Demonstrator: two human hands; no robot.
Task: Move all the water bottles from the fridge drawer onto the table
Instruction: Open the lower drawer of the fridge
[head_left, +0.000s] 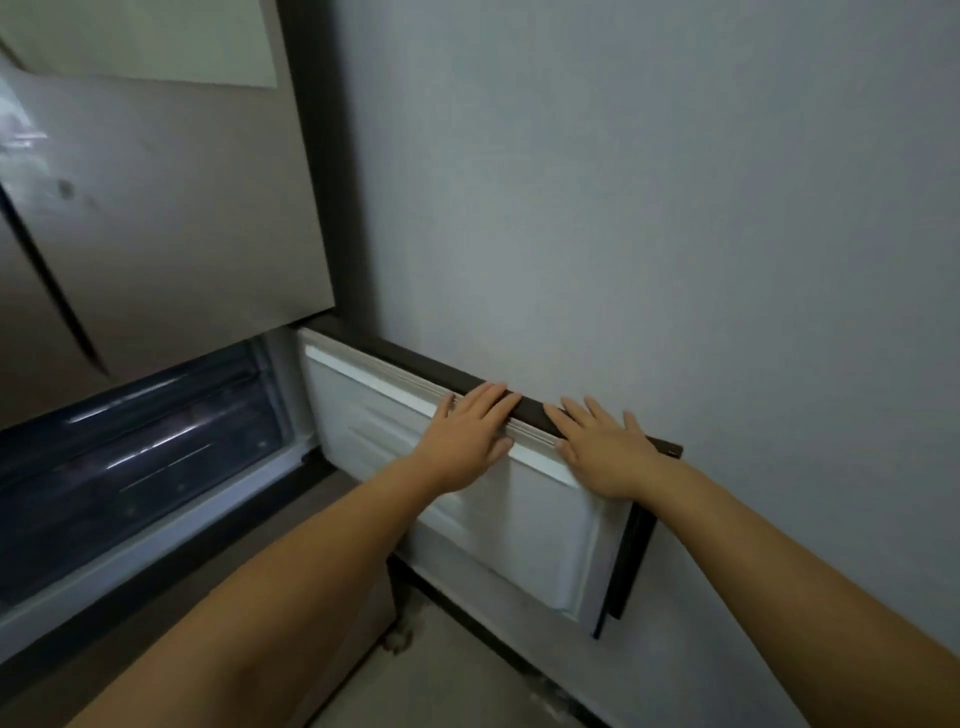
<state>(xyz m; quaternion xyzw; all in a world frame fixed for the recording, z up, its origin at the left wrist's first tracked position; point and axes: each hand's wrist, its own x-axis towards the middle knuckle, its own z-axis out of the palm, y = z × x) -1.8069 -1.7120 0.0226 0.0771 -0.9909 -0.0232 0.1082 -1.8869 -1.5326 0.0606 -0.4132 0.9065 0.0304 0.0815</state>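
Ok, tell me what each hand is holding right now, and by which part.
Nothing is gripped: left hand and right hand both lie flat, fingers straight, on the top edge of the open fridge door.

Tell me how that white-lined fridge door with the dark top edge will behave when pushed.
The white-lined fridge door looks rigid, so it would probably swing as one piece. Left hand and right hand lie flat on its dark top edge; its smooth surface may be slippery.

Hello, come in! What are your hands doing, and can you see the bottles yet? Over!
Both hands, left and right, flat on open fridge door. Drawer dark, no bottles visible. Nothing blocking.
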